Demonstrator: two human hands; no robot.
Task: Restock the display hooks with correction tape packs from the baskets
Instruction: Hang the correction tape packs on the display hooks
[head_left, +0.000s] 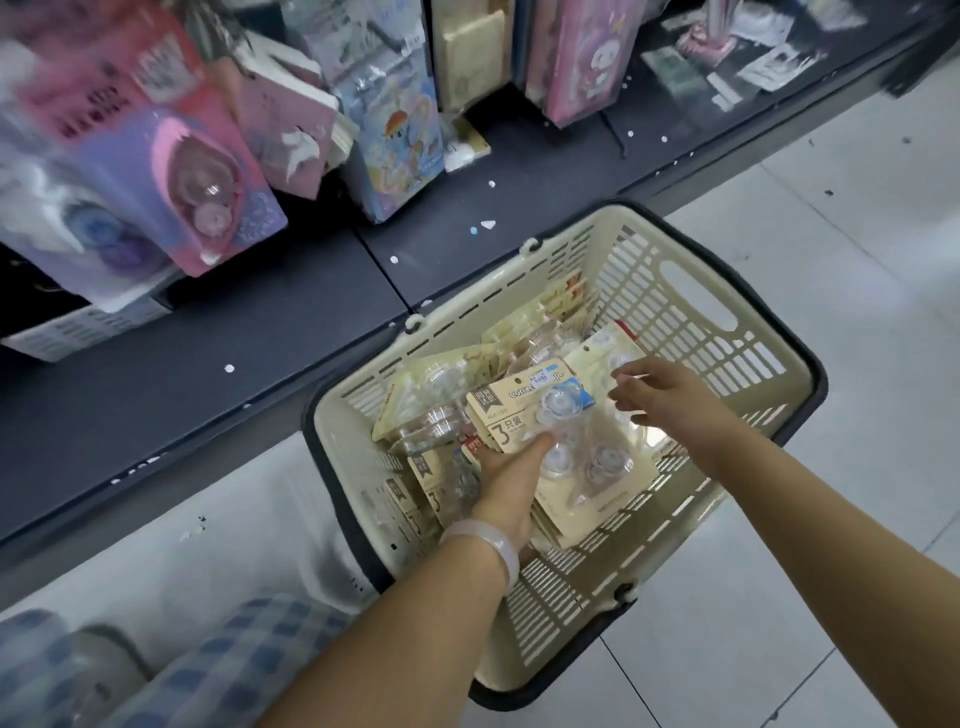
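We hold a correction tape pack (558, 441) in our left hand (511, 480), thumb pressed on its card face, just above the cream basket (691, 332) on the floor. Our right hand (665, 400) hovers at the pack's far edge, its grip wide, fingers spread and holding nothing. More packs (441, 400) fill the basket beside the dark shelf (208, 364).

Hanging packs (156, 171) blurred; left hand (511, 480) hides lower basket packs
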